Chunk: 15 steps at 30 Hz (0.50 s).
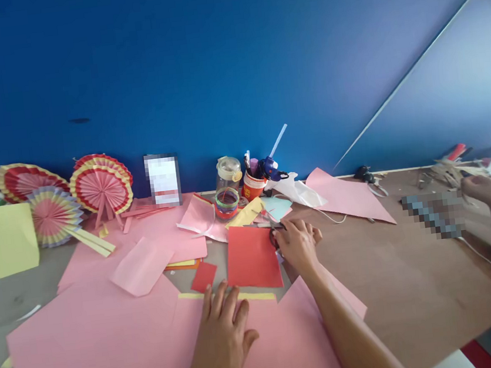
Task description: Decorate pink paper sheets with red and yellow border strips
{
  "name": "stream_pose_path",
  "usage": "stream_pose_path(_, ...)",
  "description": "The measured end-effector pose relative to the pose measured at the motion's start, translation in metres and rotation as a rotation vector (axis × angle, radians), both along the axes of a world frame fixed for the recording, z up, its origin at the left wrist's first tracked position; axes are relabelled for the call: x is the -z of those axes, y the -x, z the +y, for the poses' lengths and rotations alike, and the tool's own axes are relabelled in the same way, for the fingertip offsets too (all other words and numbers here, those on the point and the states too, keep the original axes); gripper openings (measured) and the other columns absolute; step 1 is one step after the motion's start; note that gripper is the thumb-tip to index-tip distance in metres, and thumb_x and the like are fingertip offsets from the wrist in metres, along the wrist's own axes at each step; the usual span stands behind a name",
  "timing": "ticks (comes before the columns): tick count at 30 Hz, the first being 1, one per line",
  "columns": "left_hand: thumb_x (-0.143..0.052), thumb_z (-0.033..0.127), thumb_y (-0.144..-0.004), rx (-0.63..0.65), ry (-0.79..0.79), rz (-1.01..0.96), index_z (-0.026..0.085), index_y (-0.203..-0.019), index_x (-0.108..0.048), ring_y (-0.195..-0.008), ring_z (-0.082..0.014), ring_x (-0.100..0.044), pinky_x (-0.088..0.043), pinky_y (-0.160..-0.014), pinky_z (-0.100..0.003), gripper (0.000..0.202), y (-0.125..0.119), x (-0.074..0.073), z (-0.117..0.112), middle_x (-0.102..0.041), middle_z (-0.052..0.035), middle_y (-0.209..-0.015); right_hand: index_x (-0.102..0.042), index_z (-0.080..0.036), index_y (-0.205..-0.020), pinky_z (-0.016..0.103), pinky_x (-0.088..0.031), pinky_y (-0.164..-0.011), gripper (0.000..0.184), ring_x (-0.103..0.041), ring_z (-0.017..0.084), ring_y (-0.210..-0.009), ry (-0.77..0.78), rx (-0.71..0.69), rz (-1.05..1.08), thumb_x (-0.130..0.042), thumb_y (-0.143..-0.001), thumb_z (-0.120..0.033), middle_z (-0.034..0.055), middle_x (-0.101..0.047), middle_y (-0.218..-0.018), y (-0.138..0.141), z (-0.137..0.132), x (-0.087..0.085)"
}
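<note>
My left hand (226, 322) lies palm down with its fingers spread on a pink paper sheet (267, 335) that has a yellow strip along its far edge. Just past its fingertips is a small red paper piece (203, 277). Further right, my right hand (298, 240) is closed round the dark handles of a pair of scissors (273, 237), its fingers partly hiding them. The scissor blades point left over the far edge of a red paper sheet (253, 259). Another pink sheet (303, 325) lies beneath my right forearm.
Pleated paper fans (101, 185) stand at the back left. A clear jar (227, 189) and a red cup of pens (253, 184) stand near the blue wall (214, 63). At the right, another person's hand (485, 189) holds scissors near a blurred-out object (433, 216).
</note>
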<state>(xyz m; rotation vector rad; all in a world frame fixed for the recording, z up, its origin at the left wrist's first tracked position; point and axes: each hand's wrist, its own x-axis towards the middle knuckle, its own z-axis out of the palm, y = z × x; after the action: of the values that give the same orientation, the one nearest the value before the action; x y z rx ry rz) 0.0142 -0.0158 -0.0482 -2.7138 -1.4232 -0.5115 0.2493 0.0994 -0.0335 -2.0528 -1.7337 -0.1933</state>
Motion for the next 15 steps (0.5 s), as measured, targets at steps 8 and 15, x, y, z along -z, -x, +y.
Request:
stream_pose_path(8,-0.062,0.038,-0.082,0.092,0.117,0.031,0.019,-0.119,-0.058,-0.129,-0.0378,-0.042,-0.035,-0.103,-0.061,0.042,-0.007,0.004,-0.013,-0.054,-0.0128,-0.135,-0.051,-0.016,-0.132,0.042,-0.022,-0.104,0.047,-0.032,0.028,-0.131,0.095,-0.484,-0.036,-0.049,-0.085,-0.022,0.0099,-0.055,-0.132,0.031,-0.015,0.000)
stream_pose_path(15,-0.062,0.042,-0.081,0.148,0.176,0.028,0.021,-0.126,-0.054,-0.134,-0.0365,-0.037,-0.032,-0.106,-0.060,0.050,-0.005,0.006,-0.015,-0.049,-0.0129,-0.140,-0.055,-0.015,-0.126,0.041,-0.025,-0.104,0.044,-0.041,0.027,-0.122,0.153,-0.542,-0.025,-0.050,-0.082,-0.015,0.0109,-0.059,-0.125,0.041,-0.014,0.007)
